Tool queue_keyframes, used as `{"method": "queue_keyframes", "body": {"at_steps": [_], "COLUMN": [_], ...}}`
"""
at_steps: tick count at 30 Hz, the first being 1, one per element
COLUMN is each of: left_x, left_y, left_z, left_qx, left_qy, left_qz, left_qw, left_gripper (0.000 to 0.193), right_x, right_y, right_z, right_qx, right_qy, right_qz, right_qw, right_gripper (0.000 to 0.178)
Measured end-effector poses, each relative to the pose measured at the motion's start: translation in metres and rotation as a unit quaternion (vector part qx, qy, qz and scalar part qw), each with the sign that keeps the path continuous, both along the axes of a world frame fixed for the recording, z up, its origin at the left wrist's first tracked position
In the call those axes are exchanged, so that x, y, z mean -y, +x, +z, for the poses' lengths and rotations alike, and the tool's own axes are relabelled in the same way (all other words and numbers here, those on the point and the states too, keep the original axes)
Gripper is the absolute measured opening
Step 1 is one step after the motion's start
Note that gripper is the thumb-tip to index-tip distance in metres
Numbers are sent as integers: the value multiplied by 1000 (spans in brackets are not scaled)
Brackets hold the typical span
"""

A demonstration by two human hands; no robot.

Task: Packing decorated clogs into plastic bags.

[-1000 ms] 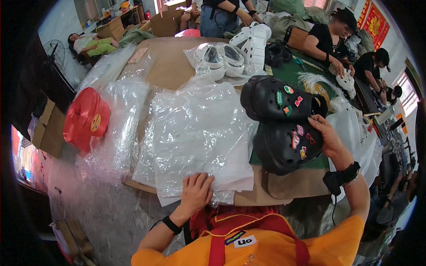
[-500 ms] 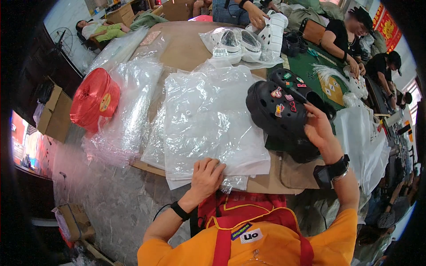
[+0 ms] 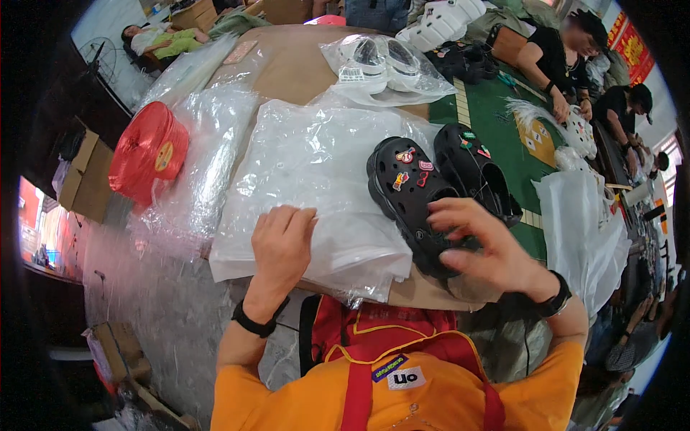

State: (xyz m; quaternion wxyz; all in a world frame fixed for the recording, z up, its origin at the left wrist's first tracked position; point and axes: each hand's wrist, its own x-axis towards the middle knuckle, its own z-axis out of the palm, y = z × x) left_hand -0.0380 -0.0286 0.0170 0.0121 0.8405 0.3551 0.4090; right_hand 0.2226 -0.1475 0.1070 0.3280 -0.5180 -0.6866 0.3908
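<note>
A stack of clear plastic bags [image 3: 316, 165] lies flat in front of me. My left hand [image 3: 282, 244] is on its near part, fingers curled and pressed together on the plastic. At the stack's right edge sits a black clog [image 3: 406, 187] with colourful charms on its toe. Its mate, another black clog [image 3: 467, 154], lies just to the right, partly on the green mat. My right hand [image 3: 485, 244] hovers at the nearer clog's heel, thumb and fingers apart and slightly blurred; whether it touches the shoe I cannot tell.
A red roll of plastic twine [image 3: 147, 154] stands left on more plastic film [image 3: 205, 165]. Bagged white clogs [image 3: 381, 65] lie at the far side, with a loose white clog [image 3: 442, 21] behind. Co-workers sit along the green mat [image 3: 496, 115] on the right.
The black clogs have been set down and my right hand's grip has loosened. My left hand and the bag stack have shifted left. A co-worker's hand has left the loose white clog.
</note>
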Motion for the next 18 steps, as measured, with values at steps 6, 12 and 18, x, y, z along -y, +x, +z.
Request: {"method": "queue_keyframes", "body": {"at_steps": [6, 12, 18], "left_x": [5, 15, 30], "left_y": [14, -6, 12], "left_z": [64, 110, 128], "left_qx": [-56, 21, 55], "left_qy": [144, 260, 321], "left_qz": [-25, 27, -35], "left_qw": [988, 965, 945], "left_gripper": [14, 24, 25], "right_x": [-19, -39, -37], "right_y": [-63, -59, -56], "right_z": [-1, 4, 25], "right_qx": [219, 171, 274], "right_qy": [301, 501, 706], "right_qz": [111, 56, -188], "right_qw": [922, 846, 626], "right_gripper": [31, 25, 25]}}
